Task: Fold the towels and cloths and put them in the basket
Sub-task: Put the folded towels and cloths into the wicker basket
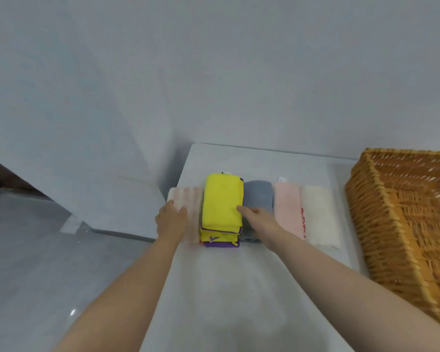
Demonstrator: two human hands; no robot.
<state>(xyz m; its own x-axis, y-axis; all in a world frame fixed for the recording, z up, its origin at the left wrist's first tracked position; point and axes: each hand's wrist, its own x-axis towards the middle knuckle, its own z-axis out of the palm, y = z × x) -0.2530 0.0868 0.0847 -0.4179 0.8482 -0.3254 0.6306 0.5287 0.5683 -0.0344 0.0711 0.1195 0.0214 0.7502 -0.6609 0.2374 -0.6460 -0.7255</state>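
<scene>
yellow cloth [222, 199] (purple edging), grey towel [258, 194], pink towel [287, 207], cream towel [318, 214], pink-striped towel [191, 199], tan woven basket [366, 212]

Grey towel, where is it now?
Head view, centre: the grey towel lies on the table between the yellow stack and the pink towel, its near end hidden by the right hand.

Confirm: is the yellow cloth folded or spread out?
Folded. The yellow cloth is a compact rectangle with layered edges, topping a small stack beside the grey towel; the right hand touches its side.
</scene>
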